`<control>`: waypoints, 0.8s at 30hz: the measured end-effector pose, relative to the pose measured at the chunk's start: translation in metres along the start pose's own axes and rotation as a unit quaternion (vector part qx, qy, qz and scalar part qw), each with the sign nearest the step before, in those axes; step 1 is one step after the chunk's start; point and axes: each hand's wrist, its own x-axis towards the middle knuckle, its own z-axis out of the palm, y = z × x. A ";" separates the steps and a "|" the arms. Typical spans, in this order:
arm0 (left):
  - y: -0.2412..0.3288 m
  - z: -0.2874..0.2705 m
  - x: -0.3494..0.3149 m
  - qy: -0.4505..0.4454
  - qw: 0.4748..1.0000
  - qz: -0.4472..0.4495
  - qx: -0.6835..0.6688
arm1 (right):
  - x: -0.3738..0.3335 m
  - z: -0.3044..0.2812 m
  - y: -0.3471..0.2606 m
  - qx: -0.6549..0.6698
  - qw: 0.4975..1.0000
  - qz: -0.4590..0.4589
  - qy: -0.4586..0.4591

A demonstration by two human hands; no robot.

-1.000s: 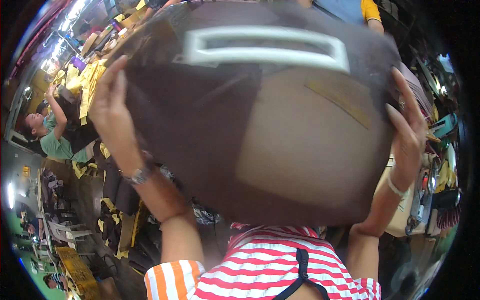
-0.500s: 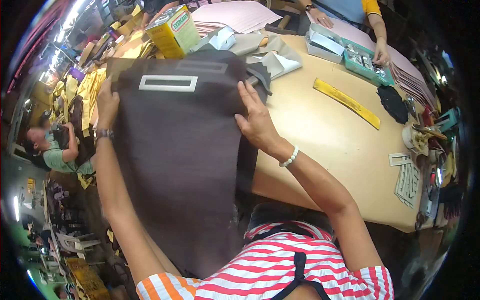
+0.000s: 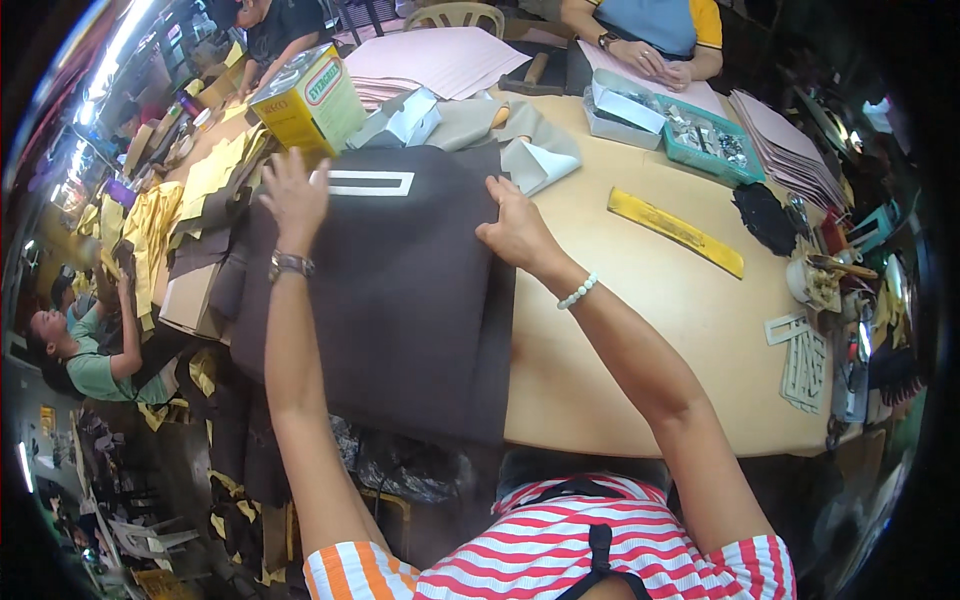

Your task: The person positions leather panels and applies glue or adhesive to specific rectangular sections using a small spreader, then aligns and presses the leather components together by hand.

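A large dark brown sheet of material (image 3: 390,290) lies over the left part of the table, and its near side hangs past the table edge. A white rectangular frame with a long slot (image 3: 385,184) rests on it near the far end. My left hand (image 3: 297,200) is over the sheet at the frame's left end, fingers spread, covering part of the frame. At the sheet's right edge, near its far corner, my right hand (image 3: 520,230) touches the material with thumb and fingers apart.
Behind the sheet stand a yellow tin (image 3: 310,100) and a pale open box (image 3: 400,118). A yellow bar (image 3: 675,232), a teal tray of metal pieces (image 3: 710,145) and several slotted frames (image 3: 803,370) lie to the right. Co-workers are at the far side and left.
The sheet has come down flatter, its near part now hanging at the table edge. My left hand has left the sheet's left edge and moved right to the frame. A co-worker's hands have come together.
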 end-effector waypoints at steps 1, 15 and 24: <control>0.016 -0.004 -0.011 -0.038 0.998 0.010 -0.057 | -0.001 -0.001 0.002 -0.008 1.000 0.007 -0.008; 0.069 0.009 -0.042 -0.093 0.994 0.027 -0.045 | -0.009 0.013 0.051 -0.122 0.986 -0.042 0.103; 0.099 -0.002 -0.053 -0.117 0.992 -0.030 -0.044 | -0.034 -0.049 0.131 -0.036 0.980 0.033 0.193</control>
